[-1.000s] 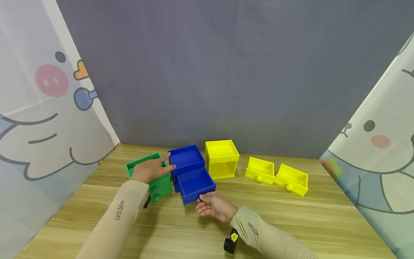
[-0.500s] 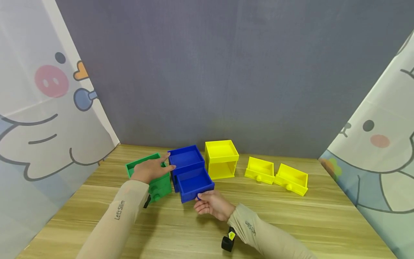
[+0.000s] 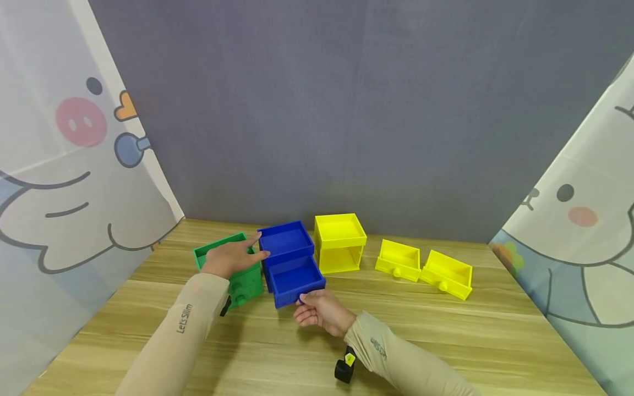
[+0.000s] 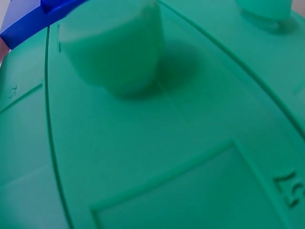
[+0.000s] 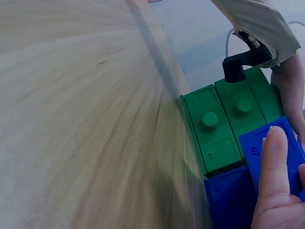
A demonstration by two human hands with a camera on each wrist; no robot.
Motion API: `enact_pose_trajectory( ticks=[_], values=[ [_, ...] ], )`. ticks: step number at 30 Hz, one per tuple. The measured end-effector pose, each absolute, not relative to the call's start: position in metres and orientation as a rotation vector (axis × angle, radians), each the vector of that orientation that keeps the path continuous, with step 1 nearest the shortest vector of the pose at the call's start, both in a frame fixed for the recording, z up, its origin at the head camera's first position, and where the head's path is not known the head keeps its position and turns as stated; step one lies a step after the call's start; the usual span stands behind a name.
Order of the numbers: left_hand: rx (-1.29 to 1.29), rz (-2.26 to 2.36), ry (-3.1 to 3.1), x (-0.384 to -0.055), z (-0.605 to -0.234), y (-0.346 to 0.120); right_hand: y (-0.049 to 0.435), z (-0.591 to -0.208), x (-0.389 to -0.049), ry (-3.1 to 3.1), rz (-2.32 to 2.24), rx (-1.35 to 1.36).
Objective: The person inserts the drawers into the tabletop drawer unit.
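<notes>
A small blue cabinet (image 3: 286, 240) stands on the table with its upper drawer (image 3: 297, 276) pulled partway out. My right hand (image 3: 324, 312) pinches the knob at the drawer's front, thumb on the near side. In the right wrist view, a finger (image 5: 274, 162) stretches across the blue drawer front. My left hand (image 3: 231, 260) lies over the green cabinet (image 3: 250, 283), its straight fingers reaching to the left edge of the blue cabinet's top. Green drawer fronts with a round knob (image 4: 114, 52) fill the left wrist view.
A yellow cabinet frame (image 3: 340, 242) with an open front stands right of the blue one. Two yellow drawers, one nearer (image 3: 398, 261) and one farther right (image 3: 447, 275), lie on the wooden table (image 3: 421, 335). A grey backdrop (image 3: 346, 110) rises behind.
My right hand has moved a little left and away from me, and the blue drawer has slid slightly further into its cabinet. My left hand stays in place.
</notes>
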State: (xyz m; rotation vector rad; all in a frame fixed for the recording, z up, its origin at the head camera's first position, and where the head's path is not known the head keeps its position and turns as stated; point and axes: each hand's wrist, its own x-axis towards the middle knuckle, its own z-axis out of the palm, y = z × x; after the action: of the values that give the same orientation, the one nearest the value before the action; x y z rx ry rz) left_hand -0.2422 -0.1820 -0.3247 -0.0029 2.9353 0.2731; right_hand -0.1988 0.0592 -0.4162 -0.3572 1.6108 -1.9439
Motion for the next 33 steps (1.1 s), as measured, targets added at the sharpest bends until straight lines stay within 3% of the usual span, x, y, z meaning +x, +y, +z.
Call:
enact_pose_trajectory(
  ticks=[33],
  values=[
    [0.001, 0.28, 2.919, -0.242, -0.324, -0.181, 0.042, -0.416, -0.214, 1.617, -2.03, -0.297]
  ],
)
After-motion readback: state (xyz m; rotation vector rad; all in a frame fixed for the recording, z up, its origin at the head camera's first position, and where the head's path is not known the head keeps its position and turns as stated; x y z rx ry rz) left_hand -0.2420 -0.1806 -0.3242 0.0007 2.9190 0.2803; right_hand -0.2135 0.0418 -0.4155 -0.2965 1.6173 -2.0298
